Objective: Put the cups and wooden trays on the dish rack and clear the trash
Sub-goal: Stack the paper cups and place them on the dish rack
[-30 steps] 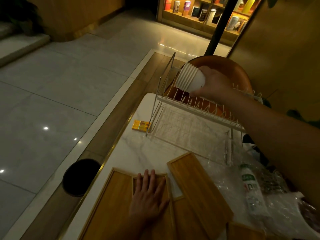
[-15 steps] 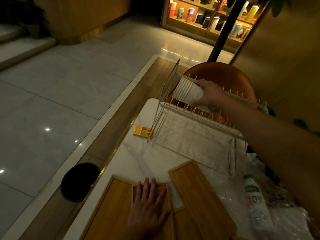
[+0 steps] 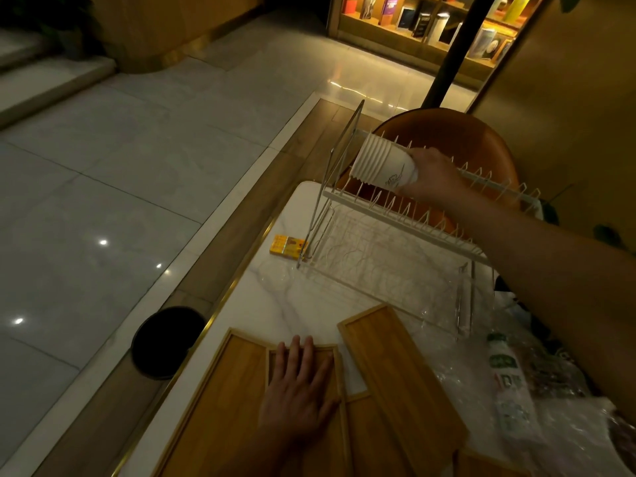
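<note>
My right hand (image 3: 434,175) grips a stack of white paper cups (image 3: 380,164), tipped on its side with the rims pointing left, at the upper tier of the white wire dish rack (image 3: 406,222). The stack sits among the rack's prongs near its left end. My left hand (image 3: 296,394) lies flat, fingers spread, on a small wooden tray (image 3: 335,366) that rests on a larger wooden tray (image 3: 220,401). A long narrow wooden tray (image 3: 399,366) lies diagonally just right of that hand.
The white marble table (image 3: 292,304) has a gold edge on the left. A yellow packet (image 3: 287,246) lies by the rack's left foot. Crumpled clear plastic and a bottle (image 3: 506,380) fill the right side. A black bin (image 3: 165,342) stands on the floor; an orange chair (image 3: 457,139) stands behind the rack.
My right hand has lowered the cup stack from above the rack down onto its upper tier. My left hand has stayed flat on the small tray.
</note>
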